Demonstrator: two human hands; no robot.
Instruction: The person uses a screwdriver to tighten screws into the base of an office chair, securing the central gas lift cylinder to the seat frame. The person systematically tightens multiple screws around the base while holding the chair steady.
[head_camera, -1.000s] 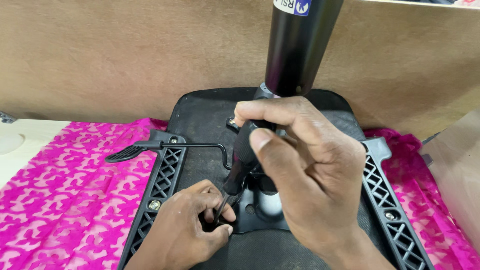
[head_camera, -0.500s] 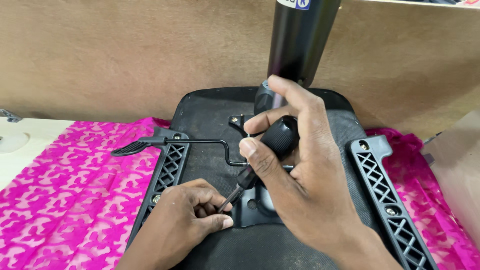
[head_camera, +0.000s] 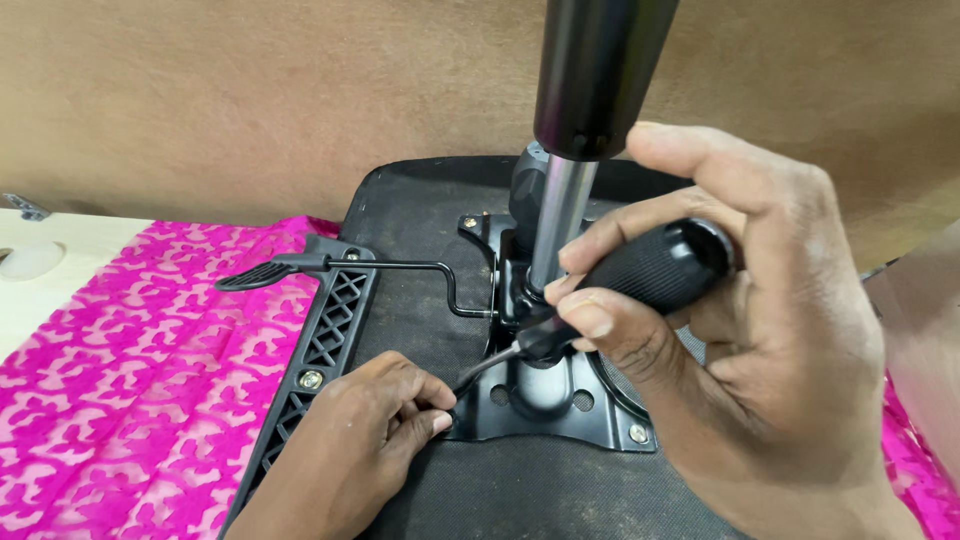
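1. right hand (head_camera: 730, 330) at centre right of the frame, fingers wrapped tight around the black ribbed handle of a screwdriver (head_camera: 640, 275).
2. screwdriver slanting down to the lower left, shaft ending at the front left corner of the black metal mounting plate (head_camera: 560, 400), low in the middle of the frame.
3. left hand (head_camera: 360, 440) at lower centre left, fingertips pinched together right at the screwdriver tip; whatever sits between them too small to tell.
4. plate lying on the underside of a black seat base (head_camera: 430, 240), bolt heads visible at its corners.
5. gas lift cylinder (head_camera: 590, 90) rising from the plate to the top edge of the frame.
6. black lever (head_camera: 330, 265) pointing left from the plate.
7. black plastic lattice bracket (head_camera: 330, 340) just left of the left hand.
8. pink patterned cloth (head_camera: 120, 370) under the seat, at lower left.
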